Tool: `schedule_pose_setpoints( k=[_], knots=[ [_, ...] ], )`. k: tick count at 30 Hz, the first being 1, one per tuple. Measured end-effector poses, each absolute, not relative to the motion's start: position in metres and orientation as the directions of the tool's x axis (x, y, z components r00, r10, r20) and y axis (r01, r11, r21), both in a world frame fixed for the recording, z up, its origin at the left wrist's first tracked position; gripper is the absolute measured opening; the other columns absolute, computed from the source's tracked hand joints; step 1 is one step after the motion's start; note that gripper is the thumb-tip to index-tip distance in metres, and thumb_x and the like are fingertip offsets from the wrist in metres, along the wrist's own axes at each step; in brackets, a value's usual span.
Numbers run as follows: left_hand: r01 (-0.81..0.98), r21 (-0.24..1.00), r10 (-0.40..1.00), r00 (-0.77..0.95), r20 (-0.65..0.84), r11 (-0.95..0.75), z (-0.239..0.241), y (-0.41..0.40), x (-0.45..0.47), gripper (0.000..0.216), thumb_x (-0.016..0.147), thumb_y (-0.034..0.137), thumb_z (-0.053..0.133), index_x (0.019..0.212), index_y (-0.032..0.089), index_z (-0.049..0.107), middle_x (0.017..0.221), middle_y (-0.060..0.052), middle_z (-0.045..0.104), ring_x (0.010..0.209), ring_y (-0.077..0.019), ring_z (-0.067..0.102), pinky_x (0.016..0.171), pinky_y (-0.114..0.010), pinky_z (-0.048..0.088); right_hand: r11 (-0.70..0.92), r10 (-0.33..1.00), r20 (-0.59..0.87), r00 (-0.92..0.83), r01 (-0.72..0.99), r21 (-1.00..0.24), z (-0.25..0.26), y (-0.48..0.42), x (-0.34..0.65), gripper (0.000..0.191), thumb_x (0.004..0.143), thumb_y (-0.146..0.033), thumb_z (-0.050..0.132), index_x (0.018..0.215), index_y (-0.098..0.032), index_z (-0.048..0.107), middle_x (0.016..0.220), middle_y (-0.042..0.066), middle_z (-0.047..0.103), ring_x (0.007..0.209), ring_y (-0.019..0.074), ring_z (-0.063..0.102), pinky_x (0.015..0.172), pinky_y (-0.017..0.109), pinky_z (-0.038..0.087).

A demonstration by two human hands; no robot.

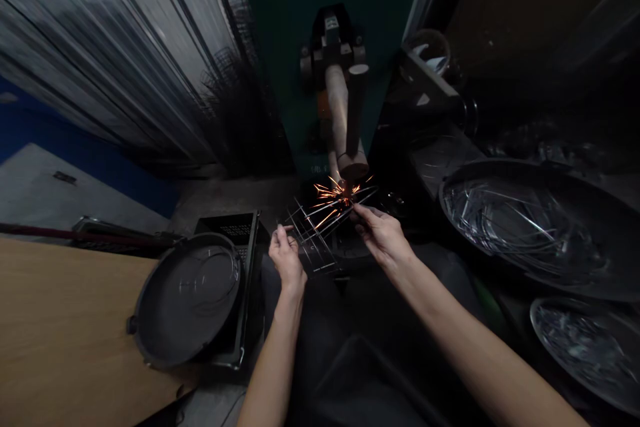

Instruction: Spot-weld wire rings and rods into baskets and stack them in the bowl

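Observation:
My left hand and my right hand both grip a flat metal wire grid from either side. The far end of the grid lies under the lower electrode tip of a spot welder, with its wooden-looking upright arm above. Orange sparks fly out at that contact point. My right hand is nearest the sparks, and the fingertips pinch wires close to them. The welder's lower parts are hidden in shadow.
A round black tub holding thin wire rings sits on a wooden table, beside a black perforated crate. To the right stand a wide black basin of wires and a shallower tray. A corrugated metal sheet rises at left.

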State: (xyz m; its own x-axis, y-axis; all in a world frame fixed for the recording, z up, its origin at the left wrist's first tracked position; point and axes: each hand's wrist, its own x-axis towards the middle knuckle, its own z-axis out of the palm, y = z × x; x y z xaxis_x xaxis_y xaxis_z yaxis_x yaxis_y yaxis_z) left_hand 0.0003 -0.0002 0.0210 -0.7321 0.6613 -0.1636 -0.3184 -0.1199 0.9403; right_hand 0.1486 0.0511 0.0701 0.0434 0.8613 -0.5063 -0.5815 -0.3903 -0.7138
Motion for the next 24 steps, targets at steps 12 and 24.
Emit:
schedule_pose_setpoints(
  k=[12,24],
  knots=[
    [-0.401,0.901,0.658,-0.725,-0.201,-0.166,0.024,0.008,-0.002,0.034,0.080,0.047,0.060,0.080,0.013,0.058,0.044,0.011,0.024,0.037,-0.0018,0.018,0.039,-0.017,0.012,-0.386,0.831,-0.539,0.139,-0.554,-0.737,0.055,0.031,0.187,0.029,0.050,-0.024,0.086,0.070,-0.016,0.065,0.068,0.000,0.062,0.055,0.0078,0.052,0.040,0.016,0.037],
    [-0.366,0.914,0.681,-0.716,-0.156,-0.176,0.017,0.014,-0.003,0.031,0.088,0.043,0.048,0.081,0.014,0.055,0.047,0.010,0.026,0.038,-0.0033,0.018,0.039,-0.019,0.012,-0.233,0.914,-0.234,0.331,-0.044,-0.971,0.013,0.017,0.256,0.041,0.065,-0.051,0.072,0.087,-0.017,0.068,0.085,0.007,0.064,0.070,0.0160,0.056,0.056,0.026,0.046]
  ],
)
